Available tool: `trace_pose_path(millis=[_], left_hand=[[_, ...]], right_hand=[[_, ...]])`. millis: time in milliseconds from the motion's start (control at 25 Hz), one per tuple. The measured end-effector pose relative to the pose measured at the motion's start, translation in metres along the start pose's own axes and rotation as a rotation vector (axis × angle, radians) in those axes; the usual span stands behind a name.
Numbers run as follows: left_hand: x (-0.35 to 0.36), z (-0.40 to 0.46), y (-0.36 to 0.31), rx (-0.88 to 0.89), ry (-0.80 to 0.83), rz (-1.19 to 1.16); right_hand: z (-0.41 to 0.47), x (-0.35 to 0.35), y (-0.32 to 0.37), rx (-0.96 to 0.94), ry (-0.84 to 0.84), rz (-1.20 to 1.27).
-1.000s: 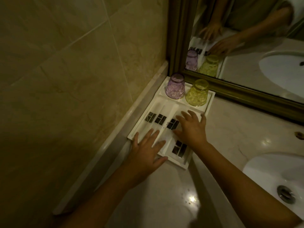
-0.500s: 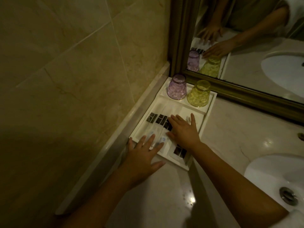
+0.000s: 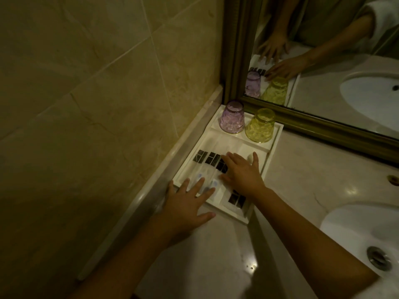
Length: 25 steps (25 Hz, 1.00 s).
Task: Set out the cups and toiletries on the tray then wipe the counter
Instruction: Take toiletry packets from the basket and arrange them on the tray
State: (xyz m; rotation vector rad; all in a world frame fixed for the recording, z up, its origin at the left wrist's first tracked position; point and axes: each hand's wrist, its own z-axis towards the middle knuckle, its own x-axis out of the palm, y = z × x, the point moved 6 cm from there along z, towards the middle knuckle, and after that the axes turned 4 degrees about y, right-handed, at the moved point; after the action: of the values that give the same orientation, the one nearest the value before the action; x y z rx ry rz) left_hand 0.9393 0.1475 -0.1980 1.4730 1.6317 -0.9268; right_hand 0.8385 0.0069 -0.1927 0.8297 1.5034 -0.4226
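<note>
In the corner beside the mirror (image 3: 323, 61), the white tray (image 3: 275, 145) holds the purple cup (image 3: 232, 119) and yellow cup (image 3: 260, 128), both upside down, at its far end. The left hand (image 3: 185, 203) and right hand (image 3: 241, 173) lie flat and open on the toiletry packets (image 3: 207, 167), grasping nothing. The person seems to be straightening the packets; next comes probably wiping the counter (image 3: 302, 180), which needs a cloth, and none is visible.

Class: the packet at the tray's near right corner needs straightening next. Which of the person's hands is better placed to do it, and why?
The right hand. It lies flat on the tray just above that packet, while the left hand rests at the tray's near left edge, beside the wall.
</note>
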Motion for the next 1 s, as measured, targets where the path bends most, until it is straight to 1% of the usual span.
trace_pose_path(millis=[80,160,240,360,440,480,600,800,1000], left_hand=[[-0.004,-0.004,0.0,0.015,-0.008,-0.023],[-0.014,-0.008,-0.001,0.03,-0.056,-0.105],[-0.034,-0.01,-0.002,0.049,-0.151,-0.203],[-0.066,-0.023,-0.006,0.095,-0.356,-0.268],[-0.078,-0.037,-0.007,0.117,-0.452,-0.32],[-0.082,-0.045,-0.009,0.121,-0.486,-0.322],[-0.092,-0.063,-0.022,0.125,-0.577,-0.191],[-0.091,-0.081,-0.075,0.189,-0.58,-0.071],[-0.066,-0.115,-0.138,0.265,-0.557,-0.054]], right_hand=[[-0.003,-0.01,0.001,-0.011,-0.035,0.039],[-0.008,-0.022,0.004,-0.006,-0.047,0.051],[-0.017,-0.036,0.011,-0.006,-0.053,0.037],[-0.043,-0.059,0.025,-0.004,-0.08,-0.013],[-0.066,-0.072,0.031,0.019,-0.128,-0.048],[-0.079,-0.079,0.033,0.039,-0.161,-0.081],[-0.118,-0.093,0.036,0.126,-0.226,-0.198],[-0.194,-0.088,0.027,0.305,-0.276,-0.172],[-0.288,-0.082,0.003,0.455,-0.276,-0.132]])
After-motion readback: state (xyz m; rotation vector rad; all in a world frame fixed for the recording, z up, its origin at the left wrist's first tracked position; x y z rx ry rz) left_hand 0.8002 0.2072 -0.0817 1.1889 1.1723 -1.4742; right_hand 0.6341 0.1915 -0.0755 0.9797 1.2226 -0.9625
